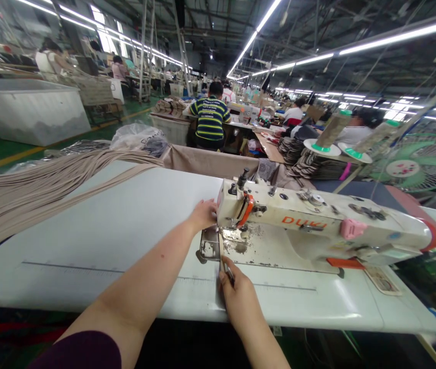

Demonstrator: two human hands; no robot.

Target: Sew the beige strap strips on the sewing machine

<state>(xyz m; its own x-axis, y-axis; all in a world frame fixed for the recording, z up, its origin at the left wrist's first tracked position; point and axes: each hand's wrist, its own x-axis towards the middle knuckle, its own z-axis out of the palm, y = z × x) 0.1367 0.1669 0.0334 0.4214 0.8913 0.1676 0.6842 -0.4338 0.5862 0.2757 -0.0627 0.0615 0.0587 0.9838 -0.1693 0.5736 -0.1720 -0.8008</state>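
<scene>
A white sewing machine [279, 210] with orange trim stands on the pale worktable [133, 225]. My left hand [204, 214] reaches to the left end of its head, by the needle area. Its fingertips are partly hidden there, so their grip cannot be seen. A narrow beige fabric strip [221, 248] runs toward me from under the needle area. Close to the table's front edge, my right hand [237, 289] is closed on the strip's near end. A slim, dark and metallic item [229, 273] also shows between those fingers; its kind is unclear.
Long beige fabric strips [48, 184] lie piled on the table's left. A ruler scale [75, 267] runs along the front. Thread cones [335, 128] and a green fan [406, 166] stand at right. A person in a striped shirt [210, 119] sits ahead; a white bin [29, 110] stands left.
</scene>
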